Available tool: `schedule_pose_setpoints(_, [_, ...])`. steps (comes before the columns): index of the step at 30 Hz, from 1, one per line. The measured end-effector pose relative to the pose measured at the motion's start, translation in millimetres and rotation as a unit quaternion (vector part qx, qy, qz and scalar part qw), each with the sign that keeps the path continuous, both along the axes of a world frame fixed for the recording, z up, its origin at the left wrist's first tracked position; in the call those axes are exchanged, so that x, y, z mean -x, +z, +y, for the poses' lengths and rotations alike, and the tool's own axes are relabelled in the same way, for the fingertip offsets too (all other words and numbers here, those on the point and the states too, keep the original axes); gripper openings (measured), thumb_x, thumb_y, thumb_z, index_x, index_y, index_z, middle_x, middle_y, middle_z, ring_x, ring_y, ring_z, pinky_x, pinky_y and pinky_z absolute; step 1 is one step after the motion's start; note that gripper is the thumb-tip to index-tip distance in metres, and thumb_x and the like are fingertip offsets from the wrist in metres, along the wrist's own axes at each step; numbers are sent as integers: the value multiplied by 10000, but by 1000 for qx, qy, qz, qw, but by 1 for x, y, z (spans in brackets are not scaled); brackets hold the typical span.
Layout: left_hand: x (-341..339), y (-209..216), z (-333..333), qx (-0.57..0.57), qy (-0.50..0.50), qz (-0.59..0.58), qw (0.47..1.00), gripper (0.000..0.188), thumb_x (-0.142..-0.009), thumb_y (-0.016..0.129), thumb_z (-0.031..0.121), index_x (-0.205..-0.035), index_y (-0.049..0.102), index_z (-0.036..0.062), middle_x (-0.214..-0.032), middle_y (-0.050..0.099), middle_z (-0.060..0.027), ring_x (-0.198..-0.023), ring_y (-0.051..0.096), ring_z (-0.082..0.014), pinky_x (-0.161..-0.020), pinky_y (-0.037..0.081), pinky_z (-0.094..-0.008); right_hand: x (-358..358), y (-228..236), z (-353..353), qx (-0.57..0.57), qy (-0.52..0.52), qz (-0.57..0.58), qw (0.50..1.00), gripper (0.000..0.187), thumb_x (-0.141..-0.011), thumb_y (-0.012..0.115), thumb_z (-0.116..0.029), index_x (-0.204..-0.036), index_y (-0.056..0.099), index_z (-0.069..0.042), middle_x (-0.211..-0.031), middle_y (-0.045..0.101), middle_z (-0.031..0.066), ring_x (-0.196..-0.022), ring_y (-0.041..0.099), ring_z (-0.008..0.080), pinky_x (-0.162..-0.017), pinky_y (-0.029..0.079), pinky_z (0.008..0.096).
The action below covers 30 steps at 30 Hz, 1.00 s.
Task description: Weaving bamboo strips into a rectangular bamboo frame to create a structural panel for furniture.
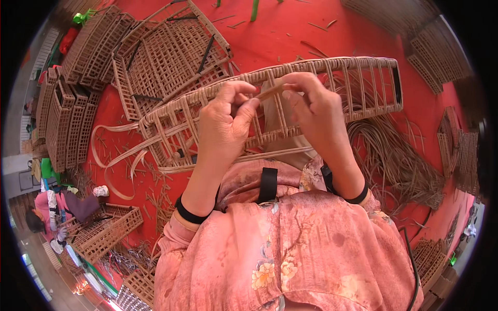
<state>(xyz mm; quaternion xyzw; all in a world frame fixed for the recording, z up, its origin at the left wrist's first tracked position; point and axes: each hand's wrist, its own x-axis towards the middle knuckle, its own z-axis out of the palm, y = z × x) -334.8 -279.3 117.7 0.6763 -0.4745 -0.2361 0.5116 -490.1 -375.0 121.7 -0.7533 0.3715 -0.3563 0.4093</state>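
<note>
A: Where are the two hands?
B: Near the middle of the frame, slightly above centre. The left hand (226, 115) is on the left, the right hand (320, 111) just across from it, with a small gap between.

A: What is each grip doing?
B: Both are closed in a pinch, thumb to fingers, on a short brown strip (271, 93) that spans the gap, slanting up toward the right.

A: And behind the strip?
B: A long woven frame (358, 63), ladder-like, with wrapped rails and crossbars. It runs from the left of centre to the upper right, passing behind both hands. Pale loose strips (116, 128) curl out from its left end.

A: Anything at the sides?
B: At right of centre, a bundle of long strips (407, 163) spreads over the red floor (363, 31). At the upper left, a big lattice panel (171, 65) lies tilted, with more woven panels (67, 124) stood close together toward the left edge.

A: Someone else is there?
B: Yes, a co-worker (44, 207) at the lower left, in a pink top and pale gloves, beside a woven piece (122, 223). Scraps litter the floor nearby.
</note>
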Motion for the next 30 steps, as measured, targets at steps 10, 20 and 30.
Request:
schedule_pose_setpoints(10, [8, -2, -10, -32, 20, -79, 996, 209, -913, 683, 19, -1106, 611, 54, -756, 585, -4, -672, 534, -77, -658, 484, -249, -11, -9, -4, 73, 68, 151, 983, 296, -922, 538, -52, -1216, 556, -18, -989, 693, 223, -886, 675, 404, -755, 533, 483])
schedule_pose_setpoints(20, [26, 8, -30, 98, 12, -297, 950, 135, -936, 674, 40, -1069, 650, 32, -918, 655, -55, -705, 587, -105, -675, 506, -277, 20, 6, -11, 117, -29, -28, 992, 109, -886, 653, -53, -993, 670, -41, -899, 704, 150, -772, 700, 303, -690, 552, 375])
schedule_pose_setpoints(30, [50, 16, -46, -49, 0, -41, 998, 98, -897, 696, 85, -960, 689, 10, -754, 684, -90, -648, 655, -143, -617, 512, -306, 62, 0, -41, 74, -17, 136, 988, 243, -961, 635, -230, -1104, 670, -37, -797, 702, 188, -738, 698, 353, -665, 541, 434])
